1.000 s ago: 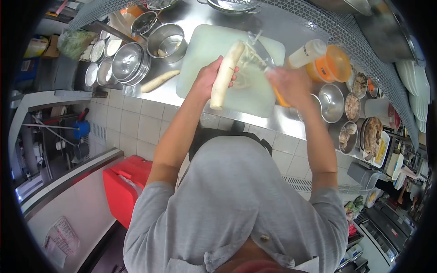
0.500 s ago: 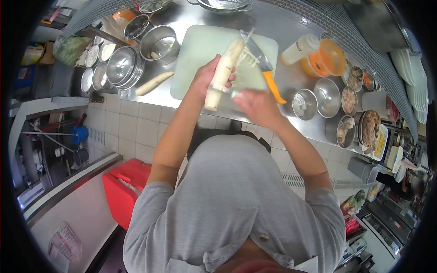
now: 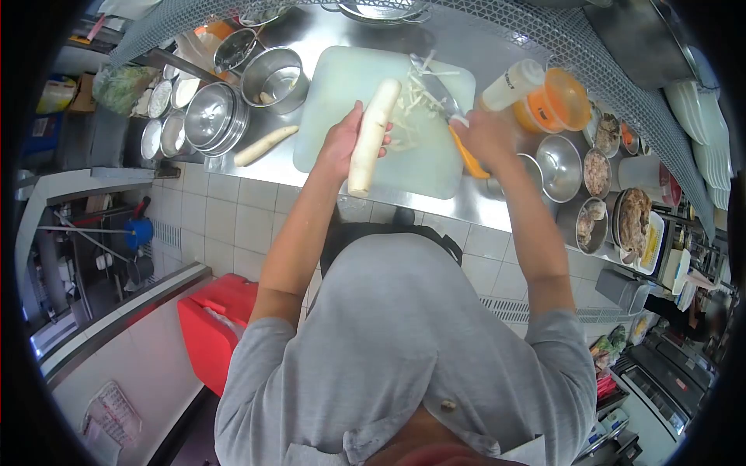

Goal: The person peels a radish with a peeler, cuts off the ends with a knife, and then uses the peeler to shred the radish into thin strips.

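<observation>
My left hand [image 3: 343, 147] is wrapped round a long white daikon radish [image 3: 373, 140], held tilted above the cutting board [image 3: 326, 85]. My right hand [image 3: 483, 138] is closed at the board's right side, over the orange handle of a knife [image 3: 468, 155]. A small whitish end of what looks like a peeler [image 3: 460, 120] shows at its fingertips; the rest is hidden. The knife's blade lies on the board, with pale peelings [image 3: 416, 101] scattered beside and over it.
A second daikon [image 3: 266, 146] lies left of the board, near metal bowls [image 3: 208, 116] and a pot [image 3: 273, 81]. On the right stand a squeeze bottle [image 3: 513, 84], an orange tub [image 3: 561, 101], steel bowls [image 3: 558, 167] and food containers [image 3: 597, 172]. A red bin [image 3: 206, 334] stands below left.
My right hand has moved right, away from the daikon to the knife's handle. The daikon has stayed in my left hand, and more peelings show on the board.
</observation>
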Available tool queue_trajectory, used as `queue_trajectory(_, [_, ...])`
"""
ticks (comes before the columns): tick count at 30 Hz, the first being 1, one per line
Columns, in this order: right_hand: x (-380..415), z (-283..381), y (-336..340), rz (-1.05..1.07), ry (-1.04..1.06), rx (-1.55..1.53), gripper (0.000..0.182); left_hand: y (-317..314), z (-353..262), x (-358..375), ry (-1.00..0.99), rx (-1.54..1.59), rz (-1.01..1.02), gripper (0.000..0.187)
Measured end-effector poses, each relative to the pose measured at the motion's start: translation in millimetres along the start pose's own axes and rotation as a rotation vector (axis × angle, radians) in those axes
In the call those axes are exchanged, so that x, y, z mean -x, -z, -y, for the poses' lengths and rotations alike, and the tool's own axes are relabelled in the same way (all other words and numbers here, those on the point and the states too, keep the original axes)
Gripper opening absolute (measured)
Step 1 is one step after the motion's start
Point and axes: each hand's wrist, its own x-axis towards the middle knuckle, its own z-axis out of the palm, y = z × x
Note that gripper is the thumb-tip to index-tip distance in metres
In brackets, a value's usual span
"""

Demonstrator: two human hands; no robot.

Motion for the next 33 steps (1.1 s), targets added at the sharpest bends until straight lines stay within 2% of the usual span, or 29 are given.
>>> queue_trajectory(3, [22.7,14.0,10.1,-0.06,0.048,-0.128,0.047,8.2,1.6,-7.7,0.022,0.046,0.043,0.056])
queue_trajectory(5, [41.4,33.2,17.9,-0.157,0.128,-0.252,0.047,2.4,-1.8,-7.2,-0.017,-0.072,-0.028,0.058])
queue_trajectory(8, [62.9,58.2,26.6,-0.149,0.328,-0.279,0.046,1.5,3.0,-14.8,-0.045,-0.141,-0.061,0.059])
queue_trajectory(11, [54.6,35.0,12.1,-0.066,0.224,-0.02,0.044,-6.1,0.8,-13.2,-0.059,-0.161,-0.118,0.06])
queue_trajectory(14, [57.1,16.8,13.5,-0.124,0.135,-0.085,0.043,-10.4,-0.9,-12.3,-0.08,-0.156,-0.15,0.06])
queue_trajectory(17, [69.9,35.2,15.1,-0.303,0.324,-0.354,0.041,-14.2,-2.0,-15.5,-0.078,-0.188,-0.164,0.061])
queue_trajectory(18, [72.7,39.9,16.2,-0.285,0.357,-0.36,0.041,-15.5,-3.6,-17.9,-0.074,-0.209,-0.169,0.061])
queue_trajectory(21, [80.3,47.2,20.3,-0.188,0.423,-0.429,0.04,-13.4,-6.8,-20.7,-0.003,-0.141,-0.104,0.061])
queue_trajectory(23, [85.3,46.7,22.0,-0.067,0.418,-0.536,0.04,-15.0,-7.1,-20.4,-0.021,-0.107,-0.082,0.061])
queue_trajectory(26, [98.8,61.7,12.1,-0.012,0.476,-0.658,0.04,-12.1,-4.1,-24.8,-0.012,-0.023,-0.008,0.06])
queue_trajectory(29, [97.2,73.9,1.6,-0.08,0.546,-0.545,0.039,-13.8,-1.0,-24.7,0.012,0.06,0.063,0.058])
queue_trajectory(33, [86.7,75.0,-3.6,-0.128,0.582,-0.554,0.036,-15.2,-0.8,-19.1,0.027,0.086,0.116,0.057])
